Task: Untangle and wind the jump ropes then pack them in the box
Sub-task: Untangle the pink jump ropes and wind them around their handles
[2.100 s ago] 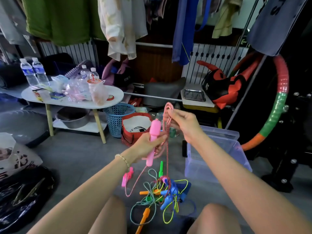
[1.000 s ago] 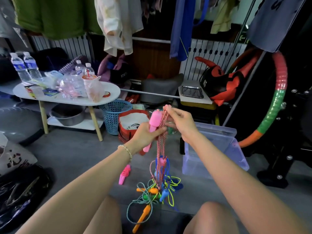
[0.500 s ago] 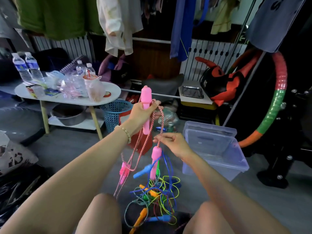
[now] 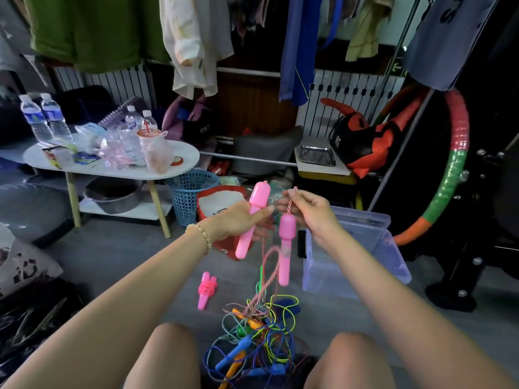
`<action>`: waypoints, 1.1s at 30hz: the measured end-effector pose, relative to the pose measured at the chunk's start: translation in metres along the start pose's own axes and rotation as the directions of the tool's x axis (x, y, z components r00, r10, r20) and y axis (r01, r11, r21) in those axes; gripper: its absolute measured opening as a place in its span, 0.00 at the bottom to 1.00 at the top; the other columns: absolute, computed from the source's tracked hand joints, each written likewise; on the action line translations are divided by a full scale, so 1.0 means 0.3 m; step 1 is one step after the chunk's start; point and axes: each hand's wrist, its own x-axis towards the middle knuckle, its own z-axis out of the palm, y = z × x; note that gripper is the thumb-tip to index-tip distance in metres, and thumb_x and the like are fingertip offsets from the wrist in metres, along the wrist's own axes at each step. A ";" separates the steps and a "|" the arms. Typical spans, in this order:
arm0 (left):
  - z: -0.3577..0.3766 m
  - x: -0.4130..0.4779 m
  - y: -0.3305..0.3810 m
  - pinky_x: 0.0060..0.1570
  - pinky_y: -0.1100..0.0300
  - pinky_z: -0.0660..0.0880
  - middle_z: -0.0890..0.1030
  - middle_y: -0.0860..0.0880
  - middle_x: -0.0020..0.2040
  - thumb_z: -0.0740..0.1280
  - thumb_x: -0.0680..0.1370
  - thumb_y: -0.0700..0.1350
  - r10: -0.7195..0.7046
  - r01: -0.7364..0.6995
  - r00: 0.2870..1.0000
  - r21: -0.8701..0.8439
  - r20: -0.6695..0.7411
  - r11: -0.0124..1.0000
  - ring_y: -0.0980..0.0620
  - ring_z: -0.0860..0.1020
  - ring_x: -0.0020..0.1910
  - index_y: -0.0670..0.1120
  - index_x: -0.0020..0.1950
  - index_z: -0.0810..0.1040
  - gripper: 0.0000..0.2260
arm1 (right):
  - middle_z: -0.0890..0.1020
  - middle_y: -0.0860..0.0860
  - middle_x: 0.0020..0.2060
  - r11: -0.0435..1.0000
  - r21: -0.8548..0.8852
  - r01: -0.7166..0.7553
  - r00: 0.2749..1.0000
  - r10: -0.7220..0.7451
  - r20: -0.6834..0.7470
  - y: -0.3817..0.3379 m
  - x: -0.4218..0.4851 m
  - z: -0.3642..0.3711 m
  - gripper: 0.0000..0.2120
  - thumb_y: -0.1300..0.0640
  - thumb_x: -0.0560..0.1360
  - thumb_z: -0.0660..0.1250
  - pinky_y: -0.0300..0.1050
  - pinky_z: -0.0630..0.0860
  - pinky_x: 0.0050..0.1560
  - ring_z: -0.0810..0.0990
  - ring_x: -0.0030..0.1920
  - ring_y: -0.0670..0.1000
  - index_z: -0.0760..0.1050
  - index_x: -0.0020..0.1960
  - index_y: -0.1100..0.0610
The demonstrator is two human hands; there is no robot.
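Observation:
My left hand point(image 4: 238, 220) grips one pink jump-rope handle point(image 4: 250, 223), held nearly upright in front of me. My right hand point(image 4: 311, 211) pinches the pink-and-white striped cord point(image 4: 290, 204) just above the second pink handle point(image 4: 285, 248), which dangles below it. The cord loops down into a tangled pile of blue, green, yellow and orange ropes point(image 4: 252, 338) on the floor between my knees. A wound pink rope point(image 4: 206, 289) lies on the floor to the left. The clear plastic box point(image 4: 365, 248) stands open at the right.
A white low table point(image 4: 112, 167) with bottles and bags stands at the left, a blue basket point(image 4: 189, 192) and a red bag point(image 4: 222, 203) behind my hands. A hula hoop point(image 4: 449, 175) leans at the right. Clothes hang above; a black bag lies at the lower left.
My left hand came down with its pink handle, and my right hand rose, lifting the second pink handle by its cord. Both hands are now level and close together.

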 end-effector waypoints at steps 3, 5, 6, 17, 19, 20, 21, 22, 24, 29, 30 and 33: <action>0.031 -0.033 0.015 0.57 0.52 0.78 0.82 0.42 0.52 0.61 0.79 0.55 0.016 -0.004 0.996 -0.130 0.093 0.992 0.46 0.81 0.50 0.41 0.56 0.77 0.18 | 0.84 0.53 0.41 0.997 0.071 -0.004 1.000 0.003 0.015 -0.035 -0.012 0.015 0.07 0.59 0.79 0.62 0.37 0.80 0.41 0.84 0.37 0.44 0.78 0.47 0.58; 0.049 -0.053 0.011 0.55 0.52 0.78 0.79 0.38 0.59 0.59 0.80 0.53 0.001 0.053 0.985 -0.304 0.174 0.951 0.43 0.79 0.54 0.40 0.62 0.74 0.19 | 0.84 0.53 0.42 0.993 0.118 0.000 1.000 -0.002 0.013 -0.057 -0.017 0.027 0.07 0.59 0.79 0.62 0.37 0.81 0.40 0.84 0.38 0.45 0.78 0.48 0.58; 0.055 -0.065 0.008 0.51 0.53 0.79 0.79 0.38 0.60 0.59 0.80 0.52 0.003 0.077 0.978 -0.373 0.210 0.925 0.43 0.79 0.55 0.40 0.64 0.73 0.20 | 0.84 0.53 0.42 0.992 0.126 0.001 1.000 -0.001 0.002 -0.067 -0.021 0.032 0.07 0.59 0.79 0.62 0.37 0.81 0.40 0.84 0.39 0.45 0.78 0.49 0.59; 0.063 -0.148 -0.006 0.46 0.57 0.81 0.79 0.45 0.44 0.62 0.79 0.46 0.050 0.057 0.979 -0.508 0.195 0.860 0.51 0.81 0.39 0.41 0.52 0.76 0.09 | 0.79 0.49 0.42 0.844 -0.446 0.298 0.932 -0.358 -0.056 -0.061 -0.033 0.033 0.11 0.50 0.73 0.69 0.39 0.73 0.47 0.76 0.42 0.46 0.75 0.46 0.58; 0.054 -0.152 -0.005 0.41 0.59 0.79 0.78 0.46 0.43 0.63 0.79 0.47 0.061 0.048 0.980 -0.526 0.189 0.849 0.53 0.79 0.37 0.40 0.52 0.75 0.10 | 0.79 0.48 0.51 0.881 -0.340 0.328 0.945 -0.314 0.095 -0.070 -0.049 0.048 0.11 0.52 0.76 0.67 0.38 0.75 0.54 0.78 0.50 0.43 0.76 0.55 0.56; 0.049 -0.154 -0.001 0.41 0.59 0.78 0.77 0.46 0.42 0.65 0.78 0.48 0.066 0.049 0.979 -0.531 0.195 0.846 0.53 0.79 0.37 0.39 0.53 0.74 0.13 | 0.79 0.47 0.53 0.913 -0.271 0.305 0.947 -0.261 0.188 -0.080 -0.064 0.059 0.12 0.54 0.77 0.65 0.34 0.75 0.50 0.78 0.49 0.39 0.76 0.59 0.56; 0.045 -0.153 0.001 0.41 0.59 0.78 0.78 0.46 0.42 0.67 0.76 0.49 0.069 0.055 0.975 -0.530 0.211 0.846 0.53 0.79 0.37 0.39 0.54 0.73 0.15 | 0.80 0.46 0.53 0.936 -0.218 0.276 0.940 -0.215 0.266 -0.084 -0.076 0.070 0.12 0.56 0.77 0.64 0.31 0.75 0.43 0.78 0.46 0.37 0.76 0.59 0.56; 0.042 -0.153 0.004 0.42 0.59 0.77 0.78 0.46 0.43 0.67 0.75 0.49 0.073 0.063 0.970 -0.530 0.233 0.846 0.53 0.79 0.38 0.39 0.55 0.73 0.15 | 0.80 0.47 0.51 0.948 -0.188 0.256 0.931 -0.189 0.314 -0.087 -0.084 0.078 0.11 0.57 0.76 0.65 0.30 0.74 0.40 0.79 0.43 0.37 0.77 0.58 0.56; 0.038 -0.158 0.007 0.42 0.59 0.77 0.79 0.47 0.43 0.66 0.75 0.48 0.081 0.081 0.960 -0.545 0.267 0.834 0.53 0.78 0.38 0.40 0.56 0.73 0.15 | 0.81 0.48 0.48 0.955 -0.158 0.250 0.921 -0.184 0.342 -0.082 -0.086 0.085 0.10 0.60 0.74 0.68 0.33 0.75 0.40 0.80 0.44 0.40 0.77 0.56 0.55; 0.033 -0.181 0.026 0.46 0.54 0.81 0.83 0.45 0.45 0.65 0.78 0.43 0.057 0.083 0.970 -0.541 0.238 0.837 0.48 0.83 0.42 0.39 0.56 0.75 0.09 | 0.80 0.49 0.45 0.967 -0.140 0.215 0.936 -0.163 0.311 -0.074 -0.087 0.105 0.09 0.60 0.75 0.66 0.33 0.75 0.39 0.78 0.42 0.44 0.76 0.55 0.59; 0.032 -0.187 0.031 0.47 0.54 0.81 0.84 0.44 0.46 0.64 0.78 0.42 0.056 0.071 0.973 -0.519 0.225 0.852 0.46 0.83 0.44 0.40 0.55 0.75 0.08 | 0.80 0.49 0.45 0.964 -0.147 0.222 0.940 -0.172 0.295 -0.073 -0.087 0.108 0.09 0.60 0.76 0.66 0.33 0.75 0.40 0.78 0.43 0.44 0.76 0.56 0.59; 0.029 -0.208 0.031 0.47 0.55 0.80 0.84 0.43 0.49 0.66 0.78 0.42 0.067 0.020 0.972 -0.364 0.225 0.931 0.45 0.83 0.48 0.43 0.53 0.76 0.06 | 0.79 0.51 0.46 0.971 -0.097 0.219 0.960 -0.197 0.198 -0.076 -0.080 0.107 0.08 0.61 0.76 0.65 0.32 0.75 0.39 0.77 0.43 0.45 0.75 0.55 0.60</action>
